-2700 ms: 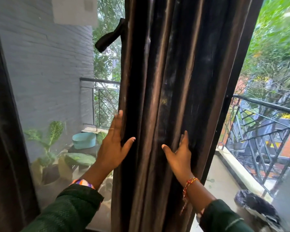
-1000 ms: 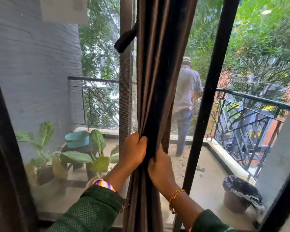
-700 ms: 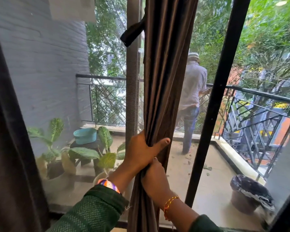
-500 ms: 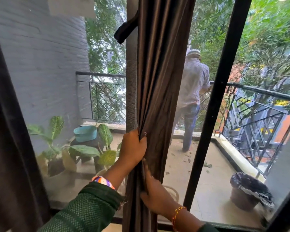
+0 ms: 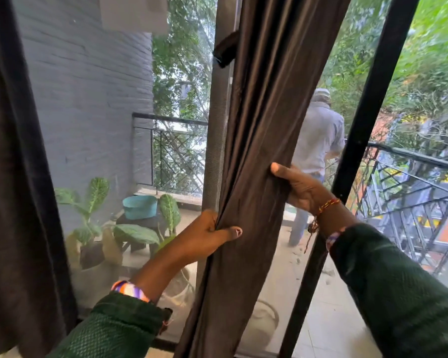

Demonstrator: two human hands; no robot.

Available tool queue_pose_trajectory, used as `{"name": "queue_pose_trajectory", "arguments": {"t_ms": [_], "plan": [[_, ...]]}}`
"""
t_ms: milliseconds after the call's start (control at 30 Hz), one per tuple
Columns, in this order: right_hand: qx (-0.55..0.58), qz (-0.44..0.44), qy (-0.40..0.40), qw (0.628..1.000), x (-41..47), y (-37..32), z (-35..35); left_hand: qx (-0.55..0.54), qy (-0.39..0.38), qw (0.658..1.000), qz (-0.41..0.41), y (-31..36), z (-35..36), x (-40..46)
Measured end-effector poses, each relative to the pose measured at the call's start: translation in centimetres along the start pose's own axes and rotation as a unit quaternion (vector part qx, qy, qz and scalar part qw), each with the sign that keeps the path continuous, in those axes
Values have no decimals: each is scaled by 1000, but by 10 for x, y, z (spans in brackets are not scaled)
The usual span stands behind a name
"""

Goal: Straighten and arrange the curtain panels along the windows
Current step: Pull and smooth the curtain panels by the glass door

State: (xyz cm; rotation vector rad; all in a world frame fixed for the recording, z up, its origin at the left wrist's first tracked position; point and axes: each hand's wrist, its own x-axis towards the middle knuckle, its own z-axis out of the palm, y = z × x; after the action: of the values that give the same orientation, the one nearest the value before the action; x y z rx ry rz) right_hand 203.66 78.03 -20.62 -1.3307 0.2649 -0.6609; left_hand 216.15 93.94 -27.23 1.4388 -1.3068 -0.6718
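A dark brown curtain panel (image 5: pixel 264 104) hangs in folds down the middle of the window. My left hand (image 5: pixel 204 236) grips its left edge, thumb lying across the cloth. My right hand (image 5: pixel 299 187) clasps the right edge a little higher, fingers wrapped behind the fabric. A dark tie-back strap (image 5: pixel 224 51) sticks out from the curtain's left side near the top. A second dark curtain panel (image 5: pixel 18 177) hangs along the far left of the view.
A black window frame bar (image 5: pixel 360 140) runs diagonally right of the curtain. Beyond the glass lies a balcony with potted plants (image 5: pixel 93 213), a teal basin (image 5: pixel 139 206), a railing (image 5: pixel 411 192) and a person (image 5: pixel 317 146) standing with their back to me.
My right hand has moved up and to the right, from below my left hand to the curtain's right edge. The gathered panel is now spread wider between both hands.
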Motion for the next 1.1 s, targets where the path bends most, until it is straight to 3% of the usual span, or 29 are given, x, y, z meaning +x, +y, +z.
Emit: {"name": "queue_pose_trajectory", "arguments": {"t_ms": [133, 300, 400, 533, 667, 833, 1000, 1033, 1100], "plan": [[68, 29, -31, 997, -3, 8, 1, -23, -61, 998, -27, 5, -12, 0], [30, 28, -50, 998, -8, 1, 1, 14, -59, 997, -45, 21, -25, -2], [14, 17, -44, 999, -13, -12, 1, -29, 40, 998, 48, 51, -26, 3], [30, -16, -39, 999, -17, -42, 7, -97, 214, 959, 156, 112, -16, 26], [38, -61, -39, 997, -16, -86, 13, -91, 258, 941, 201, 168, -11, 42], [48, -121, -62, 990, -24, -137, 26, -112, 254, 940, 200, 208, -6, 47], [59, -139, -98, 984, -24, -161, 32, -152, 146, 955, 209, 217, -10, 28], [65, -140, -106, 982, -22, -164, 32, -107, 160, 955, 224, 219, -9, 26], [66, -143, -124, 980, -21, -171, 38, 91, 231, 935, 253, 224, -3, 24]]}}
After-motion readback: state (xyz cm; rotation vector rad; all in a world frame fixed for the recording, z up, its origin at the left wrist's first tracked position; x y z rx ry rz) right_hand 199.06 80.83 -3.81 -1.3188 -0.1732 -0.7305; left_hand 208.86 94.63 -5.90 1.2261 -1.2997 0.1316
